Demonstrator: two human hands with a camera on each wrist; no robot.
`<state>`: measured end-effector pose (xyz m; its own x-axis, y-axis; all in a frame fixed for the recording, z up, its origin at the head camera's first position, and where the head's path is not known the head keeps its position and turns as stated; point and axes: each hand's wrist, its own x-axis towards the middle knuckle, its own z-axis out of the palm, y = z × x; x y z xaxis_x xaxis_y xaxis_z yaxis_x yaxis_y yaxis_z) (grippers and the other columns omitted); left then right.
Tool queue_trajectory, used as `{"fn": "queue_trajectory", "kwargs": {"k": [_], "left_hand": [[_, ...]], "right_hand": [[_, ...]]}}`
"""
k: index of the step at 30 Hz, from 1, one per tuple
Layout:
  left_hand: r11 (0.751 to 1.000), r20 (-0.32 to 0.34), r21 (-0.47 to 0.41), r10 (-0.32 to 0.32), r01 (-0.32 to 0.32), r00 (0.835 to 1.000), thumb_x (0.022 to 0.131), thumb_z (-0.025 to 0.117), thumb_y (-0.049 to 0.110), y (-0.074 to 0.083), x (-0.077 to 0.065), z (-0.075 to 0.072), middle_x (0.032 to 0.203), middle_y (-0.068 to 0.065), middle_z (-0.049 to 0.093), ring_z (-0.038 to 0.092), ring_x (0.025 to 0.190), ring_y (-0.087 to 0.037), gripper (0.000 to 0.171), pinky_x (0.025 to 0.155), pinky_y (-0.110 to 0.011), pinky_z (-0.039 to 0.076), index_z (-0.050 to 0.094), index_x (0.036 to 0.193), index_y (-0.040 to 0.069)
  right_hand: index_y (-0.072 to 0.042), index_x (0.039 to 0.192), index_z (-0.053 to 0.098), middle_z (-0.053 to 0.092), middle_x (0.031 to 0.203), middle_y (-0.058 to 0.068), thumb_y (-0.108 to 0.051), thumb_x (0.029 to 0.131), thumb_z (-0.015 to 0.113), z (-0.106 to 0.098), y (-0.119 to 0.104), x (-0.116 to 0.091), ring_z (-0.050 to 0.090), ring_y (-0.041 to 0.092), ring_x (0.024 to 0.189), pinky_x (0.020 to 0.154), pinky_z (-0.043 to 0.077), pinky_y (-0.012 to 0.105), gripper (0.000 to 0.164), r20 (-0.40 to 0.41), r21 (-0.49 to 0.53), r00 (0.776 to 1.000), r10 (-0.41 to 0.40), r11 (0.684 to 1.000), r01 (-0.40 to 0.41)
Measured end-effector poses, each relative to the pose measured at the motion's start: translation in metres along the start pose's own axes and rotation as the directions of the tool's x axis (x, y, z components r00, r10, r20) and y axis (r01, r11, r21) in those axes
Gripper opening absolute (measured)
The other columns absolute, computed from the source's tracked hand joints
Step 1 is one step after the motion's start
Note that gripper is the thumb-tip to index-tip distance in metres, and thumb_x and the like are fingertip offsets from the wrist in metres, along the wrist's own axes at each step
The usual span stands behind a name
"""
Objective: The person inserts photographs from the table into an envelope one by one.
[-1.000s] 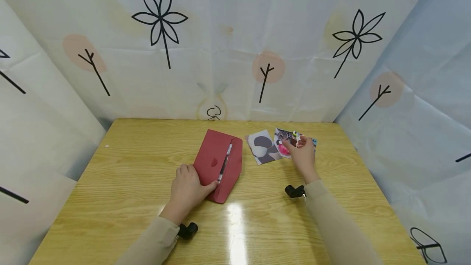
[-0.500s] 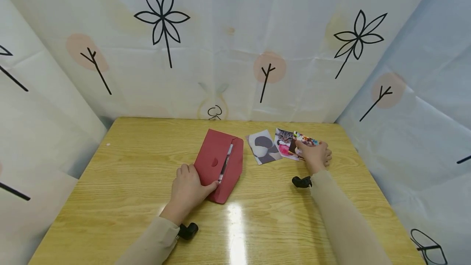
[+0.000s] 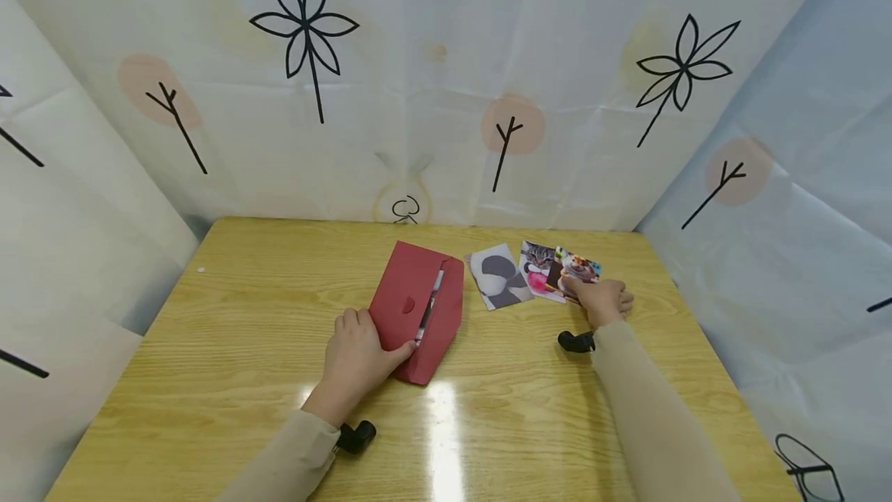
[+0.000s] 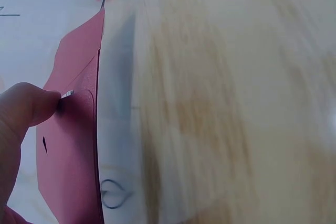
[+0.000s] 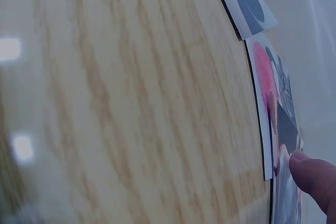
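My left hand (image 3: 357, 355) grips the near left edge of a red envelope (image 3: 390, 289), thumb on its face by the opening. A strip of printed paper (image 3: 425, 324) shows in that opening. To the right, three photo cards lie in a row on the table. A grey-and-white card (image 3: 498, 277) is nearest the envelope, then a card with a cat and a pink shape (image 3: 535, 262). Overlapping that one is a colourful card (image 3: 573, 269). My right hand (image 3: 605, 300) rests its thumb (image 5: 310, 174) on this card's near edge, with the other fingers off to its right.
The wooden table (image 3: 265, 316) runs back to a white curtain (image 3: 418, 99) printed with flowers and trees. A small white speck (image 3: 201, 269) lies at the table's left. Black wrist cameras (image 3: 357, 437) sit at both cuffs.
My right hand has moved right and lowered the colourful card, which now lies overlapping the cat card. The fingers have come away from its face. My left hand has stayed on the envelope.
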<state>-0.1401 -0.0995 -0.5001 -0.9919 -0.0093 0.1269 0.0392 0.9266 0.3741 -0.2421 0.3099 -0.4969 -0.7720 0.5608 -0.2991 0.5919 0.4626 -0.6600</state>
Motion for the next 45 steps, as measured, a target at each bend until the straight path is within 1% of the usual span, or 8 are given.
{"fn": "queue_trajectory", "kwargs": {"k": [3,6,14,23,30,33,40,45], "left_hand": [[1.000,-0.004,-0.002,0.001,-0.001,1.000,0.069,0.067,0.070,0.0004,-0.0011,-0.0022,0.095,-0.017,0.045,0.044,0.086,-0.030,0.090,0.065,-0.042,0.049,0.051,0.106,-0.010],[1.000,-0.008,-0.005,0.000,0.000,1.000,0.069,0.068,0.070,0.0009,-0.0025,-0.0043,0.095,-0.018,0.045,0.044,0.085,-0.030,0.091,0.065,-0.042,0.049,0.051,0.106,-0.011],[1.000,-0.012,-0.003,-0.008,0.008,1.000,0.069,0.068,0.070,-0.0011,-0.0044,-0.0078,0.096,-0.018,0.046,0.045,0.086,-0.030,0.092,0.065,-0.043,0.049,0.052,0.108,-0.011],[1.000,-0.012,-0.004,-0.004,0.004,1.000,0.069,0.068,0.070,0.0002,-0.0020,-0.0065,0.095,-0.016,0.046,0.045,0.086,-0.029,0.089,0.065,-0.042,0.050,0.052,0.105,-0.010],[1.000,0.011,-0.011,-0.008,0.009,1.000,0.069,0.068,0.071,0.0024,-0.0006,-0.0054,0.097,-0.017,0.046,0.045,0.088,-0.029,0.090,0.066,-0.043,0.050,0.052,0.107,-0.010],[1.000,0.014,-0.016,-0.011,0.011,1.000,0.069,0.068,0.070,0.0021,-0.0001,-0.0054,0.097,-0.017,0.046,0.045,0.088,-0.029,0.090,0.066,-0.043,0.050,0.051,0.107,-0.010],[1.000,0.015,-0.021,-0.006,0.006,1.000,0.069,0.069,0.070,-0.0001,0.0008,-0.0044,0.096,-0.017,0.046,0.045,0.087,-0.030,0.091,0.067,-0.042,0.049,0.051,0.107,-0.010],[1.000,0.009,-0.026,-0.009,0.009,1.000,0.068,0.070,0.069,-0.0019,0.0028,-0.0060,0.096,-0.017,0.046,0.045,0.087,-0.030,0.091,0.067,-0.042,0.049,0.051,0.107,-0.011]], "right_hand": [[0.012,0.146,-0.001,0.009,0.140,0.039,-0.061,0.073,0.073,0.0010,-0.0033,-0.0001,0.012,0.048,0.131,0.107,0.015,0.059,0.127,-0.005,-0.019,1.000,-0.005,1.000,0.005],[0.012,0.146,-0.001,0.010,0.139,0.040,-0.060,0.074,0.073,0.0015,-0.0049,0.0008,0.013,0.049,0.129,0.107,0.013,0.059,0.126,-0.008,-0.037,1.000,-0.005,0.999,0.005],[0.014,0.145,-0.003,0.003,0.142,0.043,-0.060,0.075,0.072,-0.0003,-0.0041,0.0045,0.005,0.053,0.135,0.109,0.006,0.062,0.127,0.007,-0.068,1.000,0.016,0.998,-0.015],[0.014,0.145,0.002,0.011,0.139,0.041,-0.058,0.076,0.072,-0.0040,-0.0004,0.0050,0.014,0.051,0.128,0.106,0.014,0.061,0.122,0.003,-0.063,1.000,0.022,0.998,-0.022],[0.010,0.147,-0.005,0.007,0.144,0.040,-0.053,0.078,0.074,-0.0042,-0.0001,0.0054,0.012,0.053,0.128,0.104,0.014,0.061,0.122,0.038,-0.036,0.999,-0.006,0.999,0.007],[0.011,0.147,-0.007,0.006,0.146,0.040,-0.052,0.078,0.074,-0.0040,-0.0005,0.0055,0.011,0.055,0.129,0.105,0.013,0.061,0.124,0.046,-0.033,0.999,-0.020,0.999,0.021],[0.011,0.146,0.004,0.013,0.143,0.039,-0.047,0.078,0.077,-0.0035,0.0004,0.0044,0.015,0.052,0.127,0.104,0.017,0.059,0.115,0.036,-0.002,0.999,-0.004,1.000,0.004],[0.010,0.147,0.005,0.013,0.145,0.038,-0.045,0.083,0.072,-0.0076,0.0006,0.0053,0.016,0.050,0.128,0.103,0.023,0.058,0.108,0.057,0.015,0.998,0.025,1.000,-0.026]]}}
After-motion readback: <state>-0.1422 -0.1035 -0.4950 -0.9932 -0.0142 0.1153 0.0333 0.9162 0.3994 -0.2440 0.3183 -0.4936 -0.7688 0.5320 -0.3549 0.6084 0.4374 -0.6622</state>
